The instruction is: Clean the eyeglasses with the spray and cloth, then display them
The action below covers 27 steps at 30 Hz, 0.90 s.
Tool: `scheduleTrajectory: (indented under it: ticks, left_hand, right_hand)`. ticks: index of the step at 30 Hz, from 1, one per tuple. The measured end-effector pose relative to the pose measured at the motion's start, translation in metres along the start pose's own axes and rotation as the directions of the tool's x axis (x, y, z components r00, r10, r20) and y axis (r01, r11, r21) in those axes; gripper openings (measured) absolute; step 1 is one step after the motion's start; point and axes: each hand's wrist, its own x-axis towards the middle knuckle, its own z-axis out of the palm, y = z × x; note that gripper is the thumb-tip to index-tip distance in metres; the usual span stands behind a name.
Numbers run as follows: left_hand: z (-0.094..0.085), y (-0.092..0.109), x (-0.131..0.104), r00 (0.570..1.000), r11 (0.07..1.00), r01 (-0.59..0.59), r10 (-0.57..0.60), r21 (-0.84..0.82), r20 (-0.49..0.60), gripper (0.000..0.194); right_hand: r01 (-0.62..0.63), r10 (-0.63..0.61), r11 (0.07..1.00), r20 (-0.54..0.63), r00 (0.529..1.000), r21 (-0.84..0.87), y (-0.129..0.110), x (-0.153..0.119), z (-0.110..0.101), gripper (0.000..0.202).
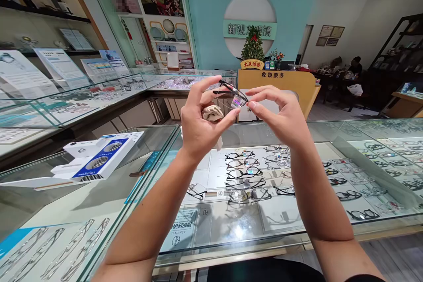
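Observation:
A pair of black-framed eyeglasses is held up between my two hands, above a glass display case. My left hand grips one side of the frame between thumb and index finger. Tucked in that palm is a crumpled, pale cloth. At the frame's other end, my right hand pinches the eyeglasses with thumb and fingertips. One lens carries a small shiny sticker with a purple glint.
Rows of eyeglasses lie inside the glass display case below my hands. A blue and white cardboard display stands on the left counter. Farther back are a yellow cashier desk, a potted plant and a seated person.

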Motion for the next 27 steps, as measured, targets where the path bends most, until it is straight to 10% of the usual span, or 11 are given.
scheduleTrajectory:
  ticks: [11,22,27]
  left_hand:
    - [-0.007,0.004,0.003,0.994,1.0,0.001,0.002,-0.027,0.107,0.073]
    - [-0.021,0.015,0.012,0.994,0.999,0.004,-0.009,0.041,0.112,0.084]
    - [-0.037,0.032,0.016,0.987,0.991,0.076,-0.09,0.11,0.133,0.049]
  right_hand:
    - [-0.294,0.21,0.903,0.276,0.938,0.312,0.005,0.003,-0.012,0.035]
    - [-0.273,0.242,0.911,0.136,0.961,0.308,0.001,-0.002,-0.011,0.029]
    - [-0.364,0.379,0.86,0.03,0.925,0.358,0.005,-0.011,-0.019,0.021]
